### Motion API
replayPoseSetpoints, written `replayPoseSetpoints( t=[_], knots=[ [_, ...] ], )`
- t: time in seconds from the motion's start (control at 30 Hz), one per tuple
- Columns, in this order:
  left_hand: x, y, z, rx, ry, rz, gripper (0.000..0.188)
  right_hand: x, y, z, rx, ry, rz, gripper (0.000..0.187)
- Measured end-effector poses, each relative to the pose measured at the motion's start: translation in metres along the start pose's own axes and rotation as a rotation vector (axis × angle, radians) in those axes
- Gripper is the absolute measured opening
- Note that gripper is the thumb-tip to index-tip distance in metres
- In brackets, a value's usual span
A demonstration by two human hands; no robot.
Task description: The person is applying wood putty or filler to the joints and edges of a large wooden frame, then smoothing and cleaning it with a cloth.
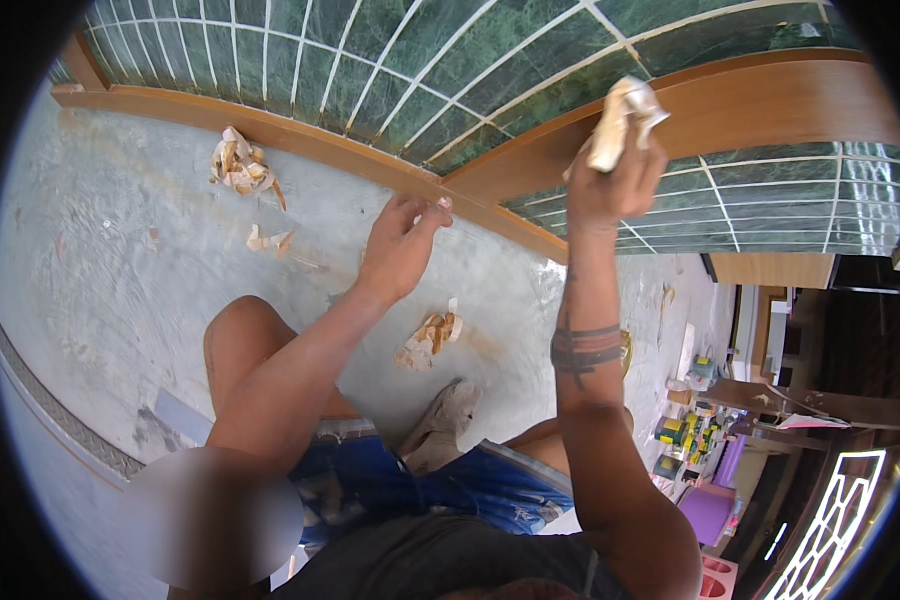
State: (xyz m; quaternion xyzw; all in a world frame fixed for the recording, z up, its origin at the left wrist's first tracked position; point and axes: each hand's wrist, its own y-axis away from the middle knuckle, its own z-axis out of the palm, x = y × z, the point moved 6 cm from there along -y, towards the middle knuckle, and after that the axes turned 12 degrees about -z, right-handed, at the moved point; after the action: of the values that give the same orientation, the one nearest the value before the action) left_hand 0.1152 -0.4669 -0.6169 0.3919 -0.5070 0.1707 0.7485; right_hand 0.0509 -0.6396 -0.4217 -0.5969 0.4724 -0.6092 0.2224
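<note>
Up by the brown wooden trim, my right hand [618, 190] is closed around a crumpled cream wad [625, 120], which looks like masking tape or paper. It lies in front of the raised section of trim [740, 95]. My left hand [402, 240] hovers beside the lower trim [300, 135], near the corner where the two boards meet. Its fingers are curled and pinched together, with a small pale bit [444, 203] at the tips that is too small to name. Green tiles [390, 70] with white grout lines run along the trim.
Crumpled beige-brown scraps lie on the grey concrete floor [120, 230]: one bundle [240, 162] by the trim, another [428, 342] near my foot [455, 410], and small shreds [270, 240] between. Yellow-labelled cans [675, 432] and a purple container [708, 513] stand at the right.
</note>
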Motion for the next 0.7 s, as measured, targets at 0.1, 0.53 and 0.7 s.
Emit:
replayPoseSetpoints(
  t=[0.1,0.53,0.7],
  knots=[
    [0.002,-0.003,0.005,-0.028,-0.005,0.033,0.046,-0.022,0.051,0.004,-0.142,-0.135,-0.050,0.032],
    [0.001,0.005,-0.008,-0.017,-0.026,-0.003,0.043,-0.062,0.084,0.013,-0.349,-0.256,-0.152,0.020],
    [0.007,0.006,-0.008,0.004,0.029,-0.024,0.048,0.004,0.027,-0.005,-0.206,-0.105,-0.226,0.020]
  ],
)
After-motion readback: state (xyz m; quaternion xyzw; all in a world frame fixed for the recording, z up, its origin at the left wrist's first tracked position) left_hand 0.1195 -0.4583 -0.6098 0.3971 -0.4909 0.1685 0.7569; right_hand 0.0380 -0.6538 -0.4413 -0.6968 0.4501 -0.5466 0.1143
